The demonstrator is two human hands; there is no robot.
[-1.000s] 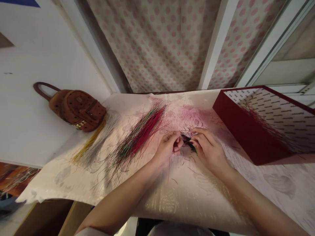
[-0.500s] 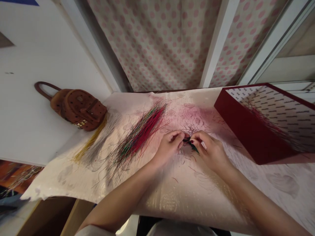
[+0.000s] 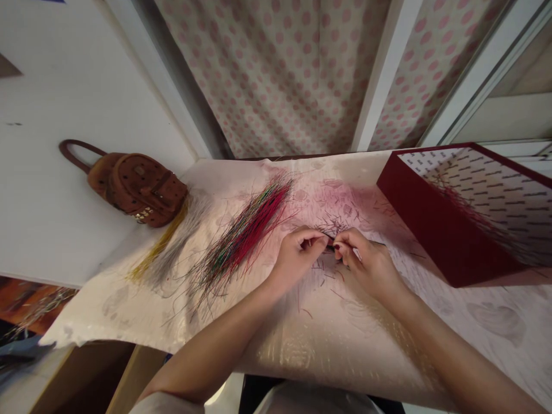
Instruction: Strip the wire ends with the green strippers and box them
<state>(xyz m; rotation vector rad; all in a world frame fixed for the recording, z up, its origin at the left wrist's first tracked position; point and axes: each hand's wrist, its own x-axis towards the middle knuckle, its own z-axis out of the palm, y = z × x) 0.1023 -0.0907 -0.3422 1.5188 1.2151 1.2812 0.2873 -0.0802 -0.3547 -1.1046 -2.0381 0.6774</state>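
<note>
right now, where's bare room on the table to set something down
The widest bare table patch lies between the right forearm and the red box. A smaller one separates the left forearm from the right, near the front edge. It is crowded around the left hand and right hand, among cut snippets, and leftward, at the red-green bundle.

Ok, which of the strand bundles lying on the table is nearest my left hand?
The red-and-green bundle, left of your left hand. The grey bundle and yellow bundle lie farther left, near the brown bag.
</note>
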